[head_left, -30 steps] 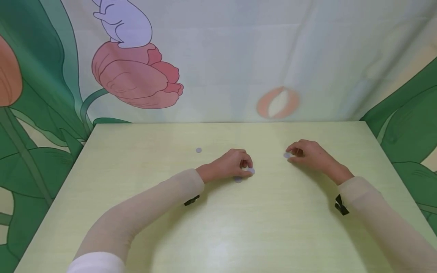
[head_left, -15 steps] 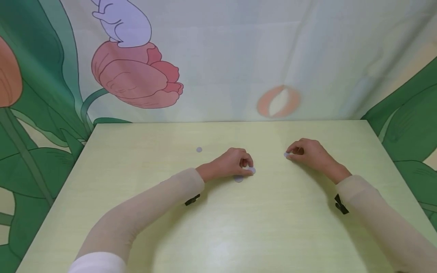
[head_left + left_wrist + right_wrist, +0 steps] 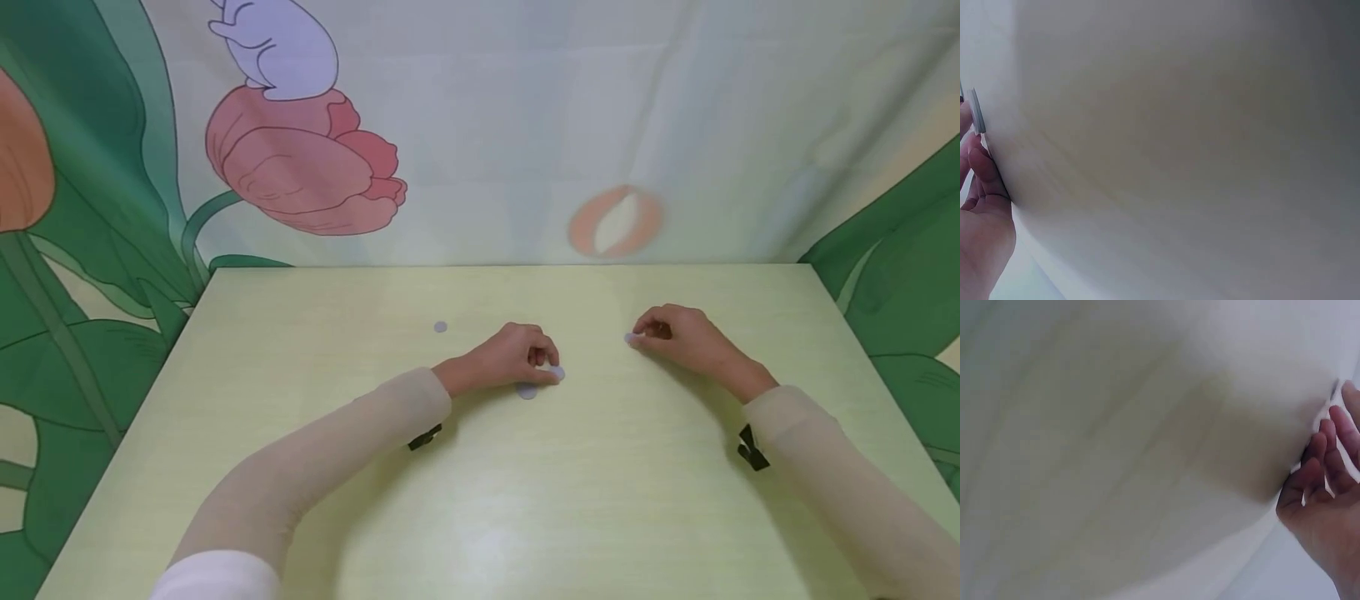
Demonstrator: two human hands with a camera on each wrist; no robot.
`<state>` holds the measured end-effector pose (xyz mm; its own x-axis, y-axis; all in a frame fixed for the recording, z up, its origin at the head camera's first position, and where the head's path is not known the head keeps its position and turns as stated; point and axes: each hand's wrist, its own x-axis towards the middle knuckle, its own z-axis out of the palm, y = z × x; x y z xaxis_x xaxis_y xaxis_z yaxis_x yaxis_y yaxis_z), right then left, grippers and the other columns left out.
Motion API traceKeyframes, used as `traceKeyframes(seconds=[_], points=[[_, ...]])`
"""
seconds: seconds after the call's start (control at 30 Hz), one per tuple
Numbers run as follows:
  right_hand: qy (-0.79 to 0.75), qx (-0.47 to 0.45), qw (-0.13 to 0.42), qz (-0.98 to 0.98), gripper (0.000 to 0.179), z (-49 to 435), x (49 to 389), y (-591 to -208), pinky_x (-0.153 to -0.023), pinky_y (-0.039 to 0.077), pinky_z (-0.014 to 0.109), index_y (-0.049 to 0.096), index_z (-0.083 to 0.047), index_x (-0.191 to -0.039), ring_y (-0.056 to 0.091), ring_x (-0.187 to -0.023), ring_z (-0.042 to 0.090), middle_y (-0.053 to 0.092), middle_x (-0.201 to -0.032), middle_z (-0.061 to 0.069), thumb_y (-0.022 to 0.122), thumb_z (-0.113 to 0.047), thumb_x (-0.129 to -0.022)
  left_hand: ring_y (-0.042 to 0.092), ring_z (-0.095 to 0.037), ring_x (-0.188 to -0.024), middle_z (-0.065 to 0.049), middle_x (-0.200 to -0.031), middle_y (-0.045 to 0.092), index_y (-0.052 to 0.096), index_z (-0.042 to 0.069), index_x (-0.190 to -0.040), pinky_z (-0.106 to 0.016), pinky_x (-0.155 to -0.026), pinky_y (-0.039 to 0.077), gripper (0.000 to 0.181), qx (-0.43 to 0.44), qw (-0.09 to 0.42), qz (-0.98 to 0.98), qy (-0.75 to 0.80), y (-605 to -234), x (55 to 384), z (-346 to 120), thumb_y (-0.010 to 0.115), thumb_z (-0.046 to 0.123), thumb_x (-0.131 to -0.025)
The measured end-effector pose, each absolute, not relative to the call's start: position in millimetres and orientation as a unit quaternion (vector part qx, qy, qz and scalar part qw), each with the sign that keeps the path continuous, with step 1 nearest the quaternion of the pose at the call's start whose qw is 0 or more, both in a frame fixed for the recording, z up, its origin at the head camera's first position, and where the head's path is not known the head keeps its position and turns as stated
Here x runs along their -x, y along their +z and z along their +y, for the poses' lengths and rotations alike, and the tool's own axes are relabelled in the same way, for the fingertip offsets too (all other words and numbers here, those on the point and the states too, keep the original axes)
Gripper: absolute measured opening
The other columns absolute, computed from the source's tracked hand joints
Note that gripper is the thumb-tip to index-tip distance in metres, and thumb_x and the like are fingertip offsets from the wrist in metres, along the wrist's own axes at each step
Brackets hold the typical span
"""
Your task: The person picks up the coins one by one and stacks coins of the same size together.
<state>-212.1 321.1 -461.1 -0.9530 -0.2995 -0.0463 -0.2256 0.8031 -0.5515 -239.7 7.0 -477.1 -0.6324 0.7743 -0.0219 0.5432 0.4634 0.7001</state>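
Note:
Pale lilac-grey round discs, coin-like, lie on the light yellow table. In the head view my left hand (image 3: pixel 517 357) pinches one disc (image 3: pixel 557 372) by its edge between thumb and fingertips, at the table's middle. A larger-looking disc (image 3: pixel 527 392) lies flat just under that thumb, partly covered. The left wrist view shows a disc (image 3: pixel 977 111) edge-on by the fingers of my left hand (image 3: pixel 985 231). To the right, my right hand (image 3: pixel 678 337) pinches another disc (image 3: pixel 631 338), mostly hidden by its fingertips. In the right wrist view my right hand (image 3: pixel 1329 487) has its fingers bent at the tabletop.
One more small disc (image 3: pixel 440 327) lies alone toward the back, left of the hands. The table (image 3: pixel 480 483) runs back to a hanging cloth (image 3: pixel 487 150) printed with flowers and a rabbit. A black strap piece (image 3: pixel 752 448) hangs below the right sleeve.
My right thumb and fingertips have closed in on the disc, so less of it shows. The left hand has barely moved. The head view has shifted slightly.

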Motion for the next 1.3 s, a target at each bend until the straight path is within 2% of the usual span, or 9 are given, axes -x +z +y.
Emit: traceKeyframes(seconds=[0.13, 0.2, 0.33, 0.5, 0.83, 1.3], points=[[-0.280, 0.179, 0.066, 0.941, 0.022, 328.4, 214.5, -462.6, -0.080, 0.047, 0.035, 0.072, -0.009, -0.116, 0.056, -0.087, 0.020, 0.064, -0.097, 0.005, 0.074, -0.015, -0.095, 0.054, -0.013, -0.076, -0.001, -0.085, 0.059, 0.075, 0.012, -0.096, -0.020, -0.070, 0.045, 0.014, -0.392, 0.172, 0.839, 0.335, -477.0, 239.4, 7.4, 0.081, 0.023, -0.089], [-0.281, 0.189, 0.067, 0.939, 0.023, 330.1, 216.5, -464.3, -0.080, 0.048, 0.035, 0.073, -0.012, -0.117, 0.056, -0.087, 0.020, 0.063, -0.098, 0.004, 0.074, -0.018, -0.095, 0.054, -0.013, -0.076, -0.002, -0.085, 0.060, 0.076, 0.012, -0.096, -0.020, -0.069, 0.045, 0.014, -0.391, 0.172, 0.840, 0.334, -477.0, 239.4, 7.4, 0.081, 0.022, -0.089], [-0.280, 0.187, 0.075, 0.939, 0.020, 329.9, 220.0, -467.2, -0.080, 0.048, 0.037, 0.074, -0.016, -0.114, 0.056, -0.087, 0.019, 0.063, -0.099, 0.003, 0.073, -0.025, -0.096, 0.054, -0.013, -0.076, -0.002, -0.085, 0.060, 0.076, 0.011, -0.096, -0.020, -0.069, 0.045, 0.015, -0.392, 0.174, 0.839, 0.335, -477.1, 239.6, 6.8, 0.082, 0.022, -0.088], [-0.276, 0.192, 0.076, 0.939, 0.019, 328.1, 219.8, -466.6, -0.080, 0.048, 0.034, 0.073, -0.011, -0.110, 0.056, -0.087, 0.018, 0.064, -0.098, 0.002, 0.072, -0.024, -0.097, 0.053, -0.013, -0.076, -0.002, -0.085, 0.060, 0.076, 0.011, -0.097, -0.019, -0.069, 0.044, 0.015, -0.392, 0.175, 0.837, 0.340, -475.9, 239.0, 7.4, 0.082, 0.022, -0.088], [-0.202, 0.273, -0.012, 0.940, 0.011, 331.8, 218.7, -469.3, -0.081, 0.053, 0.037, 0.074, -0.011, -0.098, 0.062, -0.089, 0.016, 0.064, -0.093, -0.002, 0.076, -0.020, -0.092, 0.053, -0.012, -0.074, -0.002, -0.084, 0.060, 0.076, 0.012, -0.096, -0.020, -0.068, 0.045, 0.015, -0.394, 0.174, 0.833, 0.349, -476.3, 239.5, 9.2, 0.082, 0.023, -0.088], [-0.192, 0.277, -0.050, 0.940, 0.012, 327.2, 212.2, -473.1, -0.080, 0.053, 0.037, 0.072, -0.010, -0.096, 0.060, -0.087, 0.015, 0.064, -0.092, -0.001, 0.077, -0.019, -0.089, 0.053, -0.012, -0.074, -0.003, -0.084, 0.059, 0.076, 0.011, -0.095, -0.020, -0.068, 0.045, 0.014, -0.388, 0.180, 0.836, 0.345, -477.1, 238.9, 6.5, 0.081, 0.022, -0.088]])
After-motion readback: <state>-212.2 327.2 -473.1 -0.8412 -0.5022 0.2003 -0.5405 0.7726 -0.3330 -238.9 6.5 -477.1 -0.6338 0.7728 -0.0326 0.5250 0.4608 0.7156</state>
